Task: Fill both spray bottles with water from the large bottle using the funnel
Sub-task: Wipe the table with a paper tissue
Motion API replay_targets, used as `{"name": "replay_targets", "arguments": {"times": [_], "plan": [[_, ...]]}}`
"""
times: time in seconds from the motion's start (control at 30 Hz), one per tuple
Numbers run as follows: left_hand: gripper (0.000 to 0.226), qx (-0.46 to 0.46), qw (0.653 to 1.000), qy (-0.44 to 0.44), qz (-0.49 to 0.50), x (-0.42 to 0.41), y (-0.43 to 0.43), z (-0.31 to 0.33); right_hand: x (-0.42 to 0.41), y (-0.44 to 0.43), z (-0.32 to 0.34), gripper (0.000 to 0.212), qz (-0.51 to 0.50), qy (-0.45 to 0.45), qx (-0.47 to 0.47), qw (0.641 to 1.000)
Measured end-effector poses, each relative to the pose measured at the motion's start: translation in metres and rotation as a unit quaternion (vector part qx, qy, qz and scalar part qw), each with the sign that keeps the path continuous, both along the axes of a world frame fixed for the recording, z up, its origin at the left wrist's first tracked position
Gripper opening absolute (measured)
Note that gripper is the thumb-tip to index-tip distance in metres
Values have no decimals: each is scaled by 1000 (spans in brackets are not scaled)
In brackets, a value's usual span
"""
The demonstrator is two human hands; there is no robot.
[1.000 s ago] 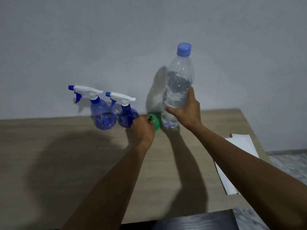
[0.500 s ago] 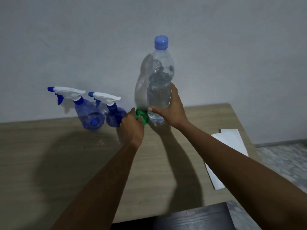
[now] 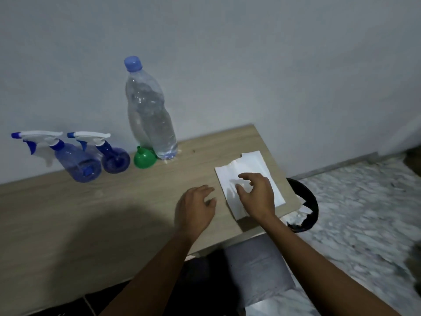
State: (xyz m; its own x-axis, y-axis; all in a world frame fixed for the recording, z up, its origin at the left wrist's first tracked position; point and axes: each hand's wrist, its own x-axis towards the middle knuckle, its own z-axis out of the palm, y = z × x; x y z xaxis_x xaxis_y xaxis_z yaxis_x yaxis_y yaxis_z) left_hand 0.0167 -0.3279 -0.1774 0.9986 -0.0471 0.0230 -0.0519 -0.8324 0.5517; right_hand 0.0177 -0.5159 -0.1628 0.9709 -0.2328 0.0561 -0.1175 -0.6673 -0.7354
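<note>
A large clear water bottle (image 3: 149, 115) with a blue cap stands capped at the back of the wooden table (image 3: 91, 220), against the wall. A green funnel (image 3: 145, 158) lies wide end down beside its base. Two blue spray bottles with white trigger heads stand left of it: one (image 3: 78, 161) at far left, the other (image 3: 112, 157) next to the funnel. My left hand (image 3: 196, 209) hovers open over the table near its front right. My right hand (image 3: 256, 196) is open with fingers spread over a white sheet of paper (image 3: 248, 176).
The white paper lies near the table's right edge. A black bin (image 3: 306, 201) with white scraps inside stands on the floor just right of the table. Marbled floor (image 3: 364, 213) spreads to the right. My knee in grey cloth (image 3: 257, 267) shows below the table's front edge.
Both hands have let go of the large bottle and the funnel and moved back to the right, toward the paper. The view has swung right and down.
</note>
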Motion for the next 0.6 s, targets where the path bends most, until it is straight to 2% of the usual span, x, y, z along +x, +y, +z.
{"name": "replay_targets", "arguments": {"times": [0.1, 0.23, 0.6], "plan": [[42, 12, 998, 0, -56, -11, -31, -3, -17, -32, -8, 28, -33, 9, -13, 999], [47, 42, 996, -2, -81, -14, -62, -6, -30, -60, -15, 29, -56, 29, -21, 998], [52, 56, 995, 43, -77, -16, -93, -16, -35, -79, -23, 39, -49, 51, -48, 996]]}}
